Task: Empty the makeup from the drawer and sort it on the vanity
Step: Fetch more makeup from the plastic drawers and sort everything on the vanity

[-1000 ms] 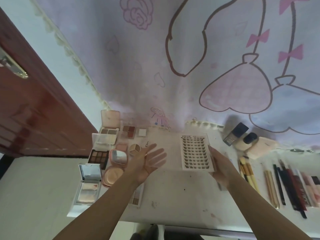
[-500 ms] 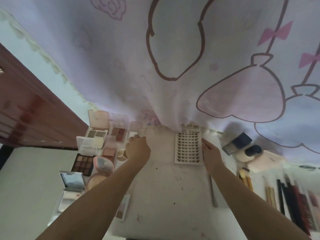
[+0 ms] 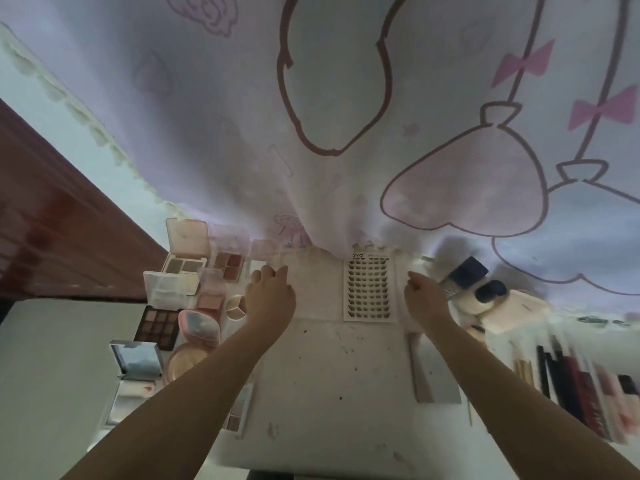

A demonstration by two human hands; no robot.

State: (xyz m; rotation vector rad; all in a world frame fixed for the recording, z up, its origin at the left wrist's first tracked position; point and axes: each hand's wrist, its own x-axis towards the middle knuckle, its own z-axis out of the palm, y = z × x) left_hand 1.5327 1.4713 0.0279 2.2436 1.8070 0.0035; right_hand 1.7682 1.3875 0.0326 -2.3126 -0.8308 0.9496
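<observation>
**Both hands at the far edge of the table, either side of the lash card**

The lash card (image 3: 369, 289) lies flat at the back of the table (image 3: 339, 393), its far end just under the hem of the printed curtain (image 3: 311, 133). Only part of its header can be read, the letters "OYO"; the rest is covered or too small. The card is white and rectangular, with rows of small dark lash clusters.

Your left hand (image 3: 272, 297) rests knuckles-up left of the card, its fingers (image 3: 273, 273) curled at the curtain hem beside a small clear case (image 3: 258, 268); whether they pinch anything you cannot tell. Your right hand (image 3: 424, 299) lies just right of the card, fingers curled under and hidden, so their grip cannot be judged either.

On the left stand open palettes: a brown eyeshadow palette (image 3: 157, 325), a red-toned quad (image 3: 228, 265), a pink compact (image 3: 200, 323) and a mirrored compact (image 3: 136, 362). On the right are a dark-capped bottle (image 3: 462, 277), a pale rounded bottle (image 3: 483, 297) and a blurred row of pencils and tubes (image 3: 581, 393). The curtain overhangs the table's rear edge.
</observation>
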